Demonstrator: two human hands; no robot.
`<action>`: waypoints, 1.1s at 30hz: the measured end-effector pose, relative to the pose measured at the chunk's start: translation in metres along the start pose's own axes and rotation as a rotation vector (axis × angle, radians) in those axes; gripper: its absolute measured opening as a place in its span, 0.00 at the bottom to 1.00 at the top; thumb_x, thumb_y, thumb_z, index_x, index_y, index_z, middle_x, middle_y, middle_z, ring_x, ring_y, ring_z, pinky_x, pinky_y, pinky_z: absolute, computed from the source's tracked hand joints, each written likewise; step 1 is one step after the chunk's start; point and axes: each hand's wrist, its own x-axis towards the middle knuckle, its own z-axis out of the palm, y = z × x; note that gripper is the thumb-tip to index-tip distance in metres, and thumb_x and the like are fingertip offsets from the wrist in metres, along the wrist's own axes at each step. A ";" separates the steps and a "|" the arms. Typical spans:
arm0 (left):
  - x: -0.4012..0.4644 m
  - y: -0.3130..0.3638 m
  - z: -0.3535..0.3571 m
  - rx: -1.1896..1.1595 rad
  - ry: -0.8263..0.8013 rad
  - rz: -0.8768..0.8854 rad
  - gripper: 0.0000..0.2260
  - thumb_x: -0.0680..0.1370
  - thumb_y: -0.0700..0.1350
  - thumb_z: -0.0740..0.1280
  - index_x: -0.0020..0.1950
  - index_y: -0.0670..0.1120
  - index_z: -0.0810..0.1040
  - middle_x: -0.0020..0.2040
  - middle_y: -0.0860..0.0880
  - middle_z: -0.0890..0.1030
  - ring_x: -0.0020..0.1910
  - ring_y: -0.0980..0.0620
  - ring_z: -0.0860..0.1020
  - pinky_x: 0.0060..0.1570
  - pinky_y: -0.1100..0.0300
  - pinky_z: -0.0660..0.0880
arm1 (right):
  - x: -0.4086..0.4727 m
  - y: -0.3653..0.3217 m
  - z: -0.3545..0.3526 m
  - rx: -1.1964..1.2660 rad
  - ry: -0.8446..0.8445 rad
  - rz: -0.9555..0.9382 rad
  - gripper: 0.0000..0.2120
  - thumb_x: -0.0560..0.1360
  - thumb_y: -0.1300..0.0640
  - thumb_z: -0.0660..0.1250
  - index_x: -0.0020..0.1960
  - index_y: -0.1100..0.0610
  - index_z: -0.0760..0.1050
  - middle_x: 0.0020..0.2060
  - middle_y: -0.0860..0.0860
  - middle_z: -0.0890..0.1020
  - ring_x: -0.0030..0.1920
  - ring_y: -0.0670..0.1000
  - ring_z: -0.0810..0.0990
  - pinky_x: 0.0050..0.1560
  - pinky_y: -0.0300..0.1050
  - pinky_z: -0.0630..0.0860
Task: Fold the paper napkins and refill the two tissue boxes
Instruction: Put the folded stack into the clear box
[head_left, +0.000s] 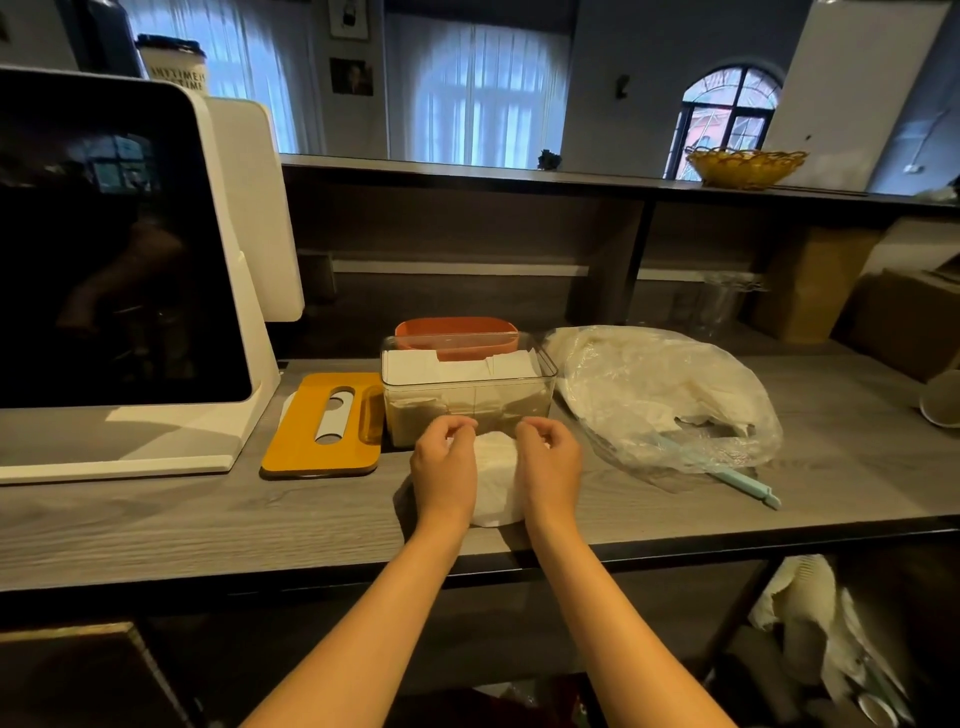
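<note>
Grey wood-grain surface (156, 519) carries all items noted. At its left stands a white terminal with a dark screen (104, 249). Right of centre lies a clear plastic bag (670, 395) holding white napkin stock, with a pale blue stick (748, 486) at its near edge. At centre stands a clear tissue box (467, 400), lid off, with folded white napkins standing upright inside. An orange tissue box (457, 335) stands directly behind it, touching or nearly so. A yellow lid (324, 423) with a slot lies flat just left of the clear box.

A white paper napkin (496, 478) lies on the surface just in front of the clear box, between the two hands. Left hand (445, 467) sits at the napkin's left side, right hand (549, 465) at its right side. Both have fingers curled, fingertips pinching the napkin's far edge near the box wall. The napkin's middle bulges upward between them.
</note>
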 end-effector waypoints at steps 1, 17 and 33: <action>-0.001 0.000 -0.001 -0.017 0.002 0.004 0.08 0.83 0.42 0.62 0.55 0.45 0.81 0.49 0.51 0.81 0.49 0.56 0.76 0.42 0.66 0.70 | 0.000 -0.002 -0.002 0.007 0.025 0.005 0.05 0.77 0.60 0.67 0.47 0.52 0.78 0.44 0.48 0.82 0.48 0.49 0.80 0.45 0.39 0.75; -0.021 0.004 -0.019 0.474 -0.464 0.471 0.17 0.83 0.48 0.62 0.72 0.49 0.73 0.68 0.54 0.73 0.67 0.58 0.71 0.63 0.70 0.66 | 0.000 -0.001 -0.010 -0.137 0.180 -0.054 0.20 0.82 0.50 0.63 0.35 0.59 0.78 0.30 0.52 0.79 0.32 0.50 0.77 0.33 0.43 0.70; 0.043 0.027 -0.077 0.650 -0.795 0.142 0.15 0.75 0.42 0.74 0.60 0.51 0.79 0.54 0.52 0.80 0.52 0.56 0.77 0.49 0.65 0.75 | -0.016 -0.017 -0.010 -0.196 -0.564 0.028 0.29 0.72 0.60 0.64 0.73 0.50 0.65 0.61 0.45 0.69 0.59 0.47 0.70 0.55 0.40 0.73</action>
